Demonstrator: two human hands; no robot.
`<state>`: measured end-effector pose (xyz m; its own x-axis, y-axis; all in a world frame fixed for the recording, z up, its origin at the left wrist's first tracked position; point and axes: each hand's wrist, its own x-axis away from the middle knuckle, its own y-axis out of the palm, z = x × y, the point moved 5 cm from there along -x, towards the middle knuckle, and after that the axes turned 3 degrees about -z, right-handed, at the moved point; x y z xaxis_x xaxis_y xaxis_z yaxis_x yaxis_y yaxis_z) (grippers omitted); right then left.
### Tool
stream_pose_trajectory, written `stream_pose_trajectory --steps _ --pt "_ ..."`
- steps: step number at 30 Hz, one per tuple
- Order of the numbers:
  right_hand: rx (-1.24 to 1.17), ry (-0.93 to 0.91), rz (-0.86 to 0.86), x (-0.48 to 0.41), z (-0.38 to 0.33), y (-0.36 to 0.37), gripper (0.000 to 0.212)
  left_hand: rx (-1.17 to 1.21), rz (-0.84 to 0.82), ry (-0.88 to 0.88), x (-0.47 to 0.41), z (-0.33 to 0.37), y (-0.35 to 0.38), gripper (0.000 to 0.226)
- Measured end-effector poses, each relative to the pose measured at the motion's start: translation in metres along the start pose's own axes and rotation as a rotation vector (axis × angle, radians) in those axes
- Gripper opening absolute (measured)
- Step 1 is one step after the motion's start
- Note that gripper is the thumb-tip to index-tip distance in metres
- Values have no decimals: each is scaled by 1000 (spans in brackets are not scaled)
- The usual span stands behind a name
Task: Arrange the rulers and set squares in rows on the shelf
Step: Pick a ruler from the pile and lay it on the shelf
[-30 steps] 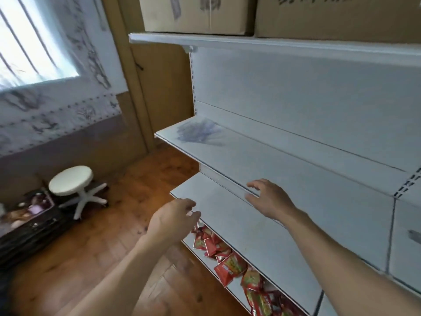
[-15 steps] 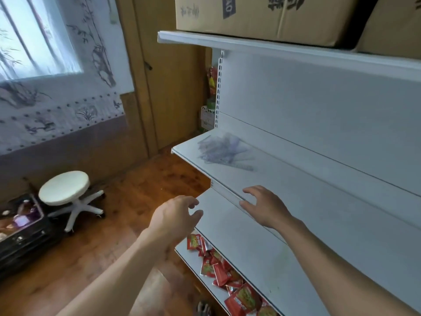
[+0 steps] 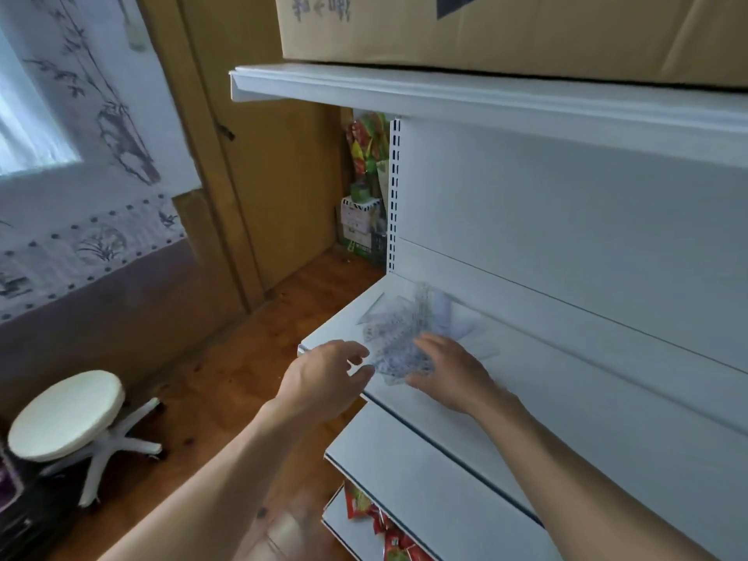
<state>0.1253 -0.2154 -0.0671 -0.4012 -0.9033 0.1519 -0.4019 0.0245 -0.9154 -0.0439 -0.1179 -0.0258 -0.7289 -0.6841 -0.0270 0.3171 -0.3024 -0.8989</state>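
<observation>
A loose heap of clear plastic rulers and set squares [image 3: 409, 330] lies at the left end of the white middle shelf [image 3: 566, 382]. My right hand [image 3: 449, 368] rests on the near right side of the heap with its fingers spread flat. At the shelf's front edge, just left of the heap, my left hand [image 3: 324, 378] hovers with relaxed, slightly bent fingers; its thumb nearly touches the heap. Parts of the heap are hidden under my right hand.
A cardboard box [image 3: 506, 30] sits on the top shelf [image 3: 445, 99]. Below are a bare white shelf [image 3: 404, 471] and red snack packets [image 3: 384, 532]. A white stool [image 3: 69, 415] stands on the wooden floor at left. Goods [image 3: 364, 188] fill the gap by the door.
Both hands have moved up and left from the lower shelf to the heap on the middle shelf. The right hand now rests on the heap. The view has shifted closer.
</observation>
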Motion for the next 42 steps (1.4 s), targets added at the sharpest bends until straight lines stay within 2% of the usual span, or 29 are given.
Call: stream_pose_trajectory --steps 4,12,16,20,22,25,28,32,36,39,42 --pt "124 -32 -38 -13 5 8 78 48 -53 97 -44 -4 5 33" --pt "-55 47 159 7 9 3 56 102 -242 311 -100 7 18 35" --pt "-23 73 381 21 3 -8 36 185 -354 381 -110 10 26 36" --pt "-135 294 726 48 6 -19 28 315 -497 388 -113 13 36 36" --pt "-268 388 855 64 8 -21 25 406 -559 388 -112 17 40 36" --pt "-568 467 961 83 7 -21 25 589 -643 334 -109 26 46 30" --pt "-757 450 1054 99 -1 -25 27 868 -784 211 -101 40 51 32" --pt "-847 409 1061 128 -12 -25 22 1193 -969 19 -90 69 55 36" --pt "-844 398 1034 166 -17 -27 25 1368 -977 -118 -77 90 65 23" --pt "-870 441 1026 194 -17 -23 27 1450 -994 -131 -61 106 76 13" --pt "-977 578 1131 230 -7 -13 32 1527 -1050 -128 -34 129 84 16"
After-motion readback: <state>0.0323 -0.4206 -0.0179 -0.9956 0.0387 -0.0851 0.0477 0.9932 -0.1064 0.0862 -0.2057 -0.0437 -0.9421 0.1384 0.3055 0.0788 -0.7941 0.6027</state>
